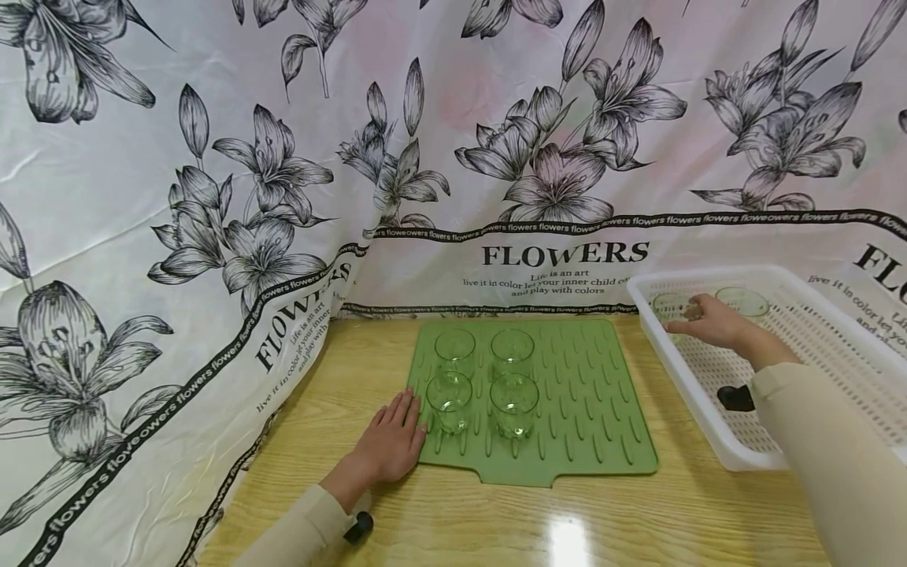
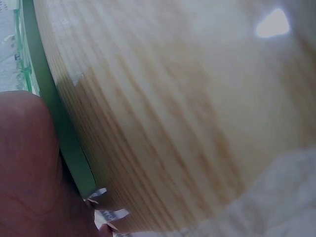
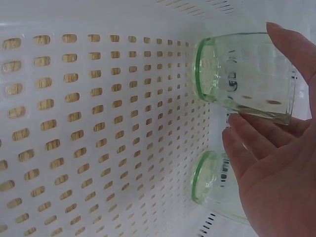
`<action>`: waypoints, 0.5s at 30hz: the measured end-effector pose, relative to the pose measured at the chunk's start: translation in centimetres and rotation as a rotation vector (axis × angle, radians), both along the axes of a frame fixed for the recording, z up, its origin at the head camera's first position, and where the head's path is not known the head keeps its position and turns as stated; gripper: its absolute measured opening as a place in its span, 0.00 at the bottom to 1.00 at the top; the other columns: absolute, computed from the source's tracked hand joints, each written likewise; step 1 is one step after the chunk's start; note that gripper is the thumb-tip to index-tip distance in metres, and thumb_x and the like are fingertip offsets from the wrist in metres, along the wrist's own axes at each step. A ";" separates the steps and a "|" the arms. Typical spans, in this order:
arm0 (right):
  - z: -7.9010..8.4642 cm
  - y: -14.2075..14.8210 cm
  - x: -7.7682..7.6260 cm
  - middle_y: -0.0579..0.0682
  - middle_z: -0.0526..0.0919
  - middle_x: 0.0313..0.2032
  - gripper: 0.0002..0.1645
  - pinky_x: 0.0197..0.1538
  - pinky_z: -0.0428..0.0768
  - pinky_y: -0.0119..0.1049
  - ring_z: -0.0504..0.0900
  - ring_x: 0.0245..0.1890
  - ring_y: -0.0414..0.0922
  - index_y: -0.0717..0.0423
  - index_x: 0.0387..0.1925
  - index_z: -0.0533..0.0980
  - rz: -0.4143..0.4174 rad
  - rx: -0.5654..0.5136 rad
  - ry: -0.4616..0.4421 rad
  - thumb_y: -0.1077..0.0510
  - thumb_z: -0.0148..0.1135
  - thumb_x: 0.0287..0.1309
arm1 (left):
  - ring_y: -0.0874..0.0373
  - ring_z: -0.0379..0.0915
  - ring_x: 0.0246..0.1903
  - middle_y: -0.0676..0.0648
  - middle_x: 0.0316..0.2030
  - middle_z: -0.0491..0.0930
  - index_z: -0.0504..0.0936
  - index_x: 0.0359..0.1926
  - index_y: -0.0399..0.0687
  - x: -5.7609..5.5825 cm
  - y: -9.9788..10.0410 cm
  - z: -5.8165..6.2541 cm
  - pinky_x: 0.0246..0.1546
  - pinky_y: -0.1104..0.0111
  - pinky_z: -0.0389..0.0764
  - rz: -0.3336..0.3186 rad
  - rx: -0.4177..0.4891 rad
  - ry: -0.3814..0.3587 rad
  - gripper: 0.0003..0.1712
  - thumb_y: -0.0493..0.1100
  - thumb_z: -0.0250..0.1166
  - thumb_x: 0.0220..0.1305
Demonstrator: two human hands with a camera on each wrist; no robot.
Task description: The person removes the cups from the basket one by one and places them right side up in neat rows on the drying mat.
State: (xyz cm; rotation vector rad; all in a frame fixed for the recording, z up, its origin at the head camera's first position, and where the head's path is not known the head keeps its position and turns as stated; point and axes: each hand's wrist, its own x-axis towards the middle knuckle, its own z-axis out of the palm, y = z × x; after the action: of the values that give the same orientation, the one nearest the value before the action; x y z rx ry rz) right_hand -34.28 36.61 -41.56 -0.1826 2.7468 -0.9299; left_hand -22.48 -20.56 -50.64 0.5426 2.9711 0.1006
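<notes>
In the head view, my right hand (image 1: 712, 321) reaches into a white perforated basket (image 1: 683, 394). Its thumb and fingers close around the sides of a clear, green-tinted glass (image 3: 247, 74), seen better in the right wrist view. A second glass (image 3: 212, 185) stands beside it in the basket. My left hand (image 1: 393, 441) lies with fingers extended on the left edge of a green ridged mat (image 1: 588, 394). Several similar glasses stand on the mat's left half, among them a front left glass (image 1: 449, 398) and a front right glass (image 1: 514, 402).
A wooden table (image 1: 453, 520) bears the mat and the basket, which stands to the mat's right. A flower-printed cloth (image 1: 425, 268) hangs behind and along the left side. Small black devices sit at both wrists, such as the left wrist device (image 1: 358, 528).
</notes>
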 end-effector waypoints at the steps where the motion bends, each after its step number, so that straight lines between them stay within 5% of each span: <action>1: 0.0 0.1 0.0 0.85 0.54 0.66 0.60 0.62 0.67 0.72 0.59 0.63 0.81 0.86 0.71 0.40 -0.004 -0.006 0.001 0.40 0.57 0.73 | 0.43 0.40 0.80 0.39 0.81 0.43 0.49 0.81 0.39 0.0 0.0 0.1 0.76 0.45 0.51 -0.003 0.000 0.000 0.38 0.58 0.33 0.84; 15: 0.2 0.6 0.5 0.84 0.59 0.63 0.56 0.58 0.72 0.70 0.64 0.61 0.78 0.87 0.67 0.51 -0.032 -0.057 0.054 0.38 0.59 0.72 | 0.42 0.39 0.80 0.38 0.81 0.42 0.48 0.81 0.37 0.5 0.4 1.0 0.76 0.44 0.50 0.005 0.004 -0.027 0.37 0.56 0.33 0.84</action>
State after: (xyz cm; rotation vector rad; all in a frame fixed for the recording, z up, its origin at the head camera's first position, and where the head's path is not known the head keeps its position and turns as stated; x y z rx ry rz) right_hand -33.81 37.25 -41.39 -0.1768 2.7819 -1.0269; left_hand -21.99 -20.16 -49.66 0.5295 2.9465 0.1136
